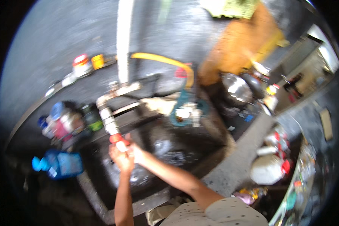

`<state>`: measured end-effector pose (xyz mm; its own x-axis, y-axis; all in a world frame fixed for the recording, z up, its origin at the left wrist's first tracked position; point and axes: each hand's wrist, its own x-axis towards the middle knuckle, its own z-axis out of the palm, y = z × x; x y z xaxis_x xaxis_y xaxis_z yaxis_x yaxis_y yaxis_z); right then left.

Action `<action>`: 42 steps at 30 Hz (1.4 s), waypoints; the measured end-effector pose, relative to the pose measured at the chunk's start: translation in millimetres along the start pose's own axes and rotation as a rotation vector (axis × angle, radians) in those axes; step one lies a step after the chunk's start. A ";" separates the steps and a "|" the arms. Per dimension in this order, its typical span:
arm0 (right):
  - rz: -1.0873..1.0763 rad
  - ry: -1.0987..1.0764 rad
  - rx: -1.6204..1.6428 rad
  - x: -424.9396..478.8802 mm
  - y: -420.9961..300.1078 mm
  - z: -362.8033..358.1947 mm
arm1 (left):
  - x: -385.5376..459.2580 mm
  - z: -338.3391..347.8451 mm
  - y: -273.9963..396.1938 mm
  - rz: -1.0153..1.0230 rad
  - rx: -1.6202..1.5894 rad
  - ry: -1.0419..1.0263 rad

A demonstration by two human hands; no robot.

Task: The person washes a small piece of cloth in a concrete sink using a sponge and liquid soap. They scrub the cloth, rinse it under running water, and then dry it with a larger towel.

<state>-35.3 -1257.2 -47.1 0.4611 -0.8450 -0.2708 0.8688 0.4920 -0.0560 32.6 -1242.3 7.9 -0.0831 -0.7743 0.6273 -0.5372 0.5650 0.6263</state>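
A white plastic pipe (108,122) runs out from the wall and ends in a red tap (118,139) over a dark sink basin (203,147). My left hand (121,158) is just below the tap's mouth, its fingers bent upward. Beside it, my right hand (135,151) reaches in from the right, close against both the tap and the left hand. Motion blur hides the fingers, so I cannot tell whether they grip anything. Wet, shiny patches show on the basin floor around the hands.
A blue bottle (63,164) lies on the sink's left rim, below a pile of mixed items (65,123). A teal mesh item (176,113) is at the basin's back. Right are a steel pan (237,88) and a white jug with a red cap (267,169).
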 end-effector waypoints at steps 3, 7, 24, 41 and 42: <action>-0.035 0.156 -0.139 3.4 -18.4 -48.1 | 15.8 -7.8 9.7 0.205 0.099 -0.245; 0.011 0.251 -0.122 -7.7 4.0 -14.4 | 15.4 -22.0 -11.4 0.154 0.102 -0.232; -0.392 0.403 -1.696 -41.4 -43.1 -4.1 | -6.7 11.5 -23.6 -1.746 -1.488 0.318; 0.134 -0.062 -0.063 -38.4 -17.7 -22.4 | -18.1 -26.6 8.1 0.096 0.175 -0.364; 0.167 -0.078 -0.107 -36.5 -17.7 -22.2 | -14.4 -28.9 2.5 0.194 0.133 -0.357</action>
<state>-71.5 -1230.5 -57.5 0.6131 -0.7617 -0.2094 0.7572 0.6422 -0.1192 56.7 -1221.5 13.9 -0.4663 -0.7202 0.5137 -0.5841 0.6868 0.4326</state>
